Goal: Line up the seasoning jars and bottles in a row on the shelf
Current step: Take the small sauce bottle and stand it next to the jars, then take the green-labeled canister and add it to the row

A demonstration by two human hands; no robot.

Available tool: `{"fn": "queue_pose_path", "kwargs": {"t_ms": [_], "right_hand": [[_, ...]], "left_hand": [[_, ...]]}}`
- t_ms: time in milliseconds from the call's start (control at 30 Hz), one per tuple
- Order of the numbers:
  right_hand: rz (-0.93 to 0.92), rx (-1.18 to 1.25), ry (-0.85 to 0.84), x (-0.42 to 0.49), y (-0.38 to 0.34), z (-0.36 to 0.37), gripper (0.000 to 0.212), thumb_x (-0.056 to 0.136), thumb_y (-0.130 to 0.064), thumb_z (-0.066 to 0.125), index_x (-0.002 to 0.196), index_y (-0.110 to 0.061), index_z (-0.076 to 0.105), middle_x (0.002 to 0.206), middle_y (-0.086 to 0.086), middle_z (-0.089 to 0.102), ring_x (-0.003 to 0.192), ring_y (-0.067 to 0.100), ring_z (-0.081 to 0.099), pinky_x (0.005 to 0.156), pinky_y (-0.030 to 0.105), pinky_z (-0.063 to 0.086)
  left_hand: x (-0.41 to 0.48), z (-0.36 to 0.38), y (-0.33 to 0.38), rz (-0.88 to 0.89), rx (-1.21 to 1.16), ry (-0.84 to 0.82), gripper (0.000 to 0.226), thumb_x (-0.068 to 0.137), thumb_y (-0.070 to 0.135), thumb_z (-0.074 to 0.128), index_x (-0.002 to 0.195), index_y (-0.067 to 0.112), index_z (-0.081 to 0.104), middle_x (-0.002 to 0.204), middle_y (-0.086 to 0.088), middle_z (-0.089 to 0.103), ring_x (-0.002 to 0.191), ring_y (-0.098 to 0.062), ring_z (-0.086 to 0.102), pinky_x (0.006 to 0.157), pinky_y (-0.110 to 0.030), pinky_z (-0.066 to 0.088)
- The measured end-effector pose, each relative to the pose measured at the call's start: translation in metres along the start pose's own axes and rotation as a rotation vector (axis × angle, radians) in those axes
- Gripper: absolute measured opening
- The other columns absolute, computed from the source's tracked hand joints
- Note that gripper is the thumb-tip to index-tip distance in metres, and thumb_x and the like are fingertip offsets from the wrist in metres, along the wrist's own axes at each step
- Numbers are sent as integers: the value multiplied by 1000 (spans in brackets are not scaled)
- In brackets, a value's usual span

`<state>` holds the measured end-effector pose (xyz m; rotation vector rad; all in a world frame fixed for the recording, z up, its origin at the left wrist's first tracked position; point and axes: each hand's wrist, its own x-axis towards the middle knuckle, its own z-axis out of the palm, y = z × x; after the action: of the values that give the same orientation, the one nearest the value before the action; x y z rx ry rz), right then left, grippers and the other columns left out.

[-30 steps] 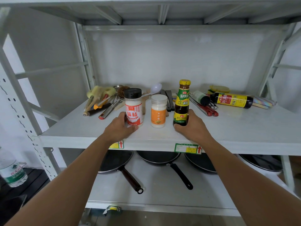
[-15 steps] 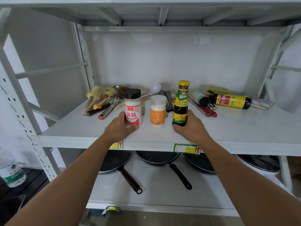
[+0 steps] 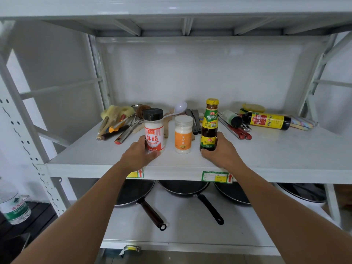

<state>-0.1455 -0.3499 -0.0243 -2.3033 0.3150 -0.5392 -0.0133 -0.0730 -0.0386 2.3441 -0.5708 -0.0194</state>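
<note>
A: Left hand (image 3: 140,155) wraps the red jar (image 3: 154,130); right hand (image 3: 221,151) grips the sauce bottle (image 3: 209,124).

B: The orange jar (image 3: 183,134) stands free between them, near the shelf (image 3: 285,159) edge.

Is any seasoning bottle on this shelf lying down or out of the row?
Yes. The dark bottle with the yellow and red label lies on its side at the back right of the white metal shelf, apart from the three upright containers in front.
</note>
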Motion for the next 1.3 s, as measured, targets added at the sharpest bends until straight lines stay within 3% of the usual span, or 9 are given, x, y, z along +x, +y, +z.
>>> {"fn": "queue_pose_path", "kwargs": {"t_ms": [167, 267, 367, 467, 600, 767, 1067, 1200, 1300], "right_hand": [[17, -23, -133, -2, -6, -13, 78, 82, -24, 77, 148, -19, 36, 130, 2, 58, 115, 19, 56, 93, 32, 46], [-17, -57, -161, 3, -1, -35, 70, 91, -29, 64, 153, -26, 31, 132, 2, 55, 124, 21, 53, 103, 40, 44], [-33, -165, -30, 25, 11, -59, 54, 94, -23, 61, 145, -20, 44, 124, 4, 58, 117, 23, 56, 97, 40, 45], [-53, -394, 99, 61, 27, -79, 33, 83, -23, 66, 114, -10, 63, 104, 12, 66, 98, 34, 61, 86, 43, 50], [-27, -562, 187, 104, 53, -86, 47, 70, -41, 52, 107, -15, 65, 102, 14, 67, 98, 40, 61, 80, 41, 45], [128, -405, 229, 126, 54, -77, 66, 77, -40, 74, 132, -11, 52, 121, 22, 61, 111, 44, 61, 89, 49, 54], [181, -244, 293, 150, 70, -50, 77, 76, -39, 83, 136, -10, 45, 121, 17, 63, 112, 38, 61, 90, 52, 54], [174, -285, 315, 160, 82, -40, 60, 73, -42, 71, 125, -20, 50, 107, 10, 68, 99, 36, 65, 82, 51, 56], [121, -235, 370, 157, 82, -38, 40, 80, -26, 69, 119, -19, 60, 98, 4, 67, 89, 30, 63, 72, 38, 50]], "left_hand": [[-7, -4, 4, -2, -3, -10, 85, 91, 48, 74, 158, 23, 29, 159, -1, 47, 142, -26, 50, 116, -49, 42], [-13, -7, 8, 5, -9, -11, 84, 91, 47, 74, 158, 23, 30, 159, -1, 47, 141, -26, 50, 116, -48, 42], [-13, -5, 8, 5, 2, 6, 84, 90, 50, 74, 157, 24, 31, 159, -1, 48, 141, -26, 51, 114, -48, 43], [-13, 2, 6, 19, 67, 61, 86, 87, 62, 70, 156, 28, 31, 157, 1, 49, 138, -25, 53, 111, -47, 46], [-9, 9, 3, 24, 66, 119, 90, 84, 65, 72, 155, 32, 26, 155, 2, 51, 135, -25, 56, 107, -49, 49], [0, 12, -4, -5, 39, 127, 98, 77, 72, 74, 153, 36, 24, 154, 5, 51, 133, -24, 57, 105, -50, 52], [6, 16, -9, -12, 76, 196, 103, 67, 86, 69, 149, 41, 27, 147, 6, 58, 126, -22, 61, 99, -49, 55], [4, 15, -5, -21, 106, 207, 113, 60, 98, 58, 151, 39, 26, 145, 6, 59, 124, -22, 62, 96, -49, 57], [1, 15, -3, -9, 116, 226, 109, 63, 101, 51, 149, 39, 28, 142, 7, 60, 120, -20, 62, 93, -46, 57]]}}
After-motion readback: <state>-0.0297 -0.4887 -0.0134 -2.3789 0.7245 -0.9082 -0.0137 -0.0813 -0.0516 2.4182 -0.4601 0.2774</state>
